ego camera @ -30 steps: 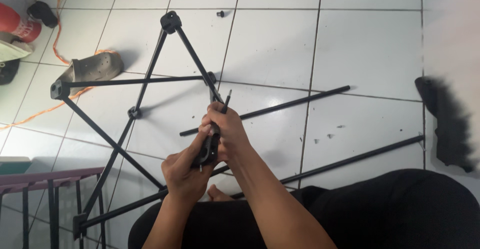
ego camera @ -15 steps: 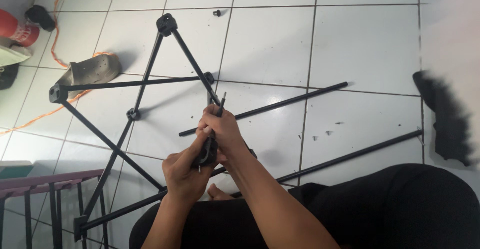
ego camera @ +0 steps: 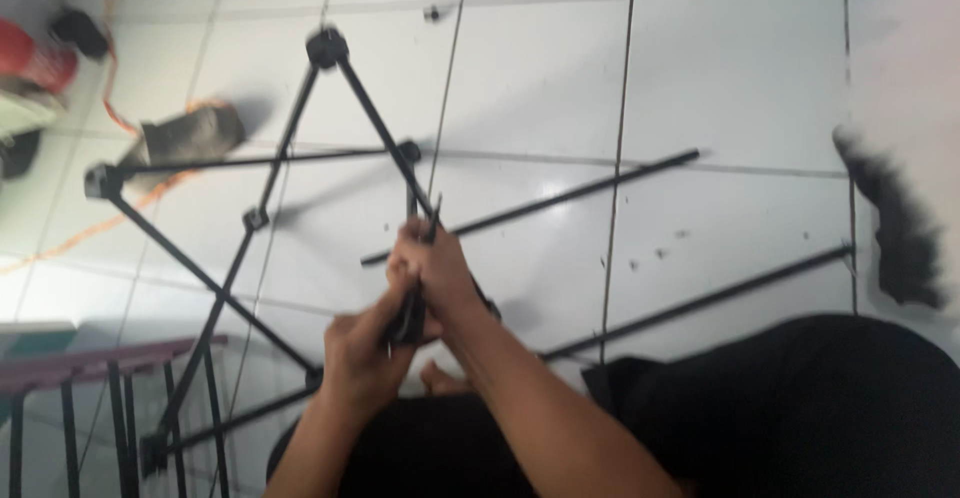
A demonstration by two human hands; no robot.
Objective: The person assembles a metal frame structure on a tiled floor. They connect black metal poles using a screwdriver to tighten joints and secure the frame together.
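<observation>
Hands (ego camera: 405, 313) together around black frame rod (ego camera: 375, 118), frame spreading leftward

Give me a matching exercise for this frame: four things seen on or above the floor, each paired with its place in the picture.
Things:
1. black rod frame
2. loose black rod
3. red object
4. both hands

Places:
A. far left edge, upper part
B. lower middle, gripping a dark tool at the frame
C. lying alone on the white tiles, right of the hands
D. spread over the left half of the floor

Pairs: 1-D, 2-C, 3-A, 4-B
</observation>
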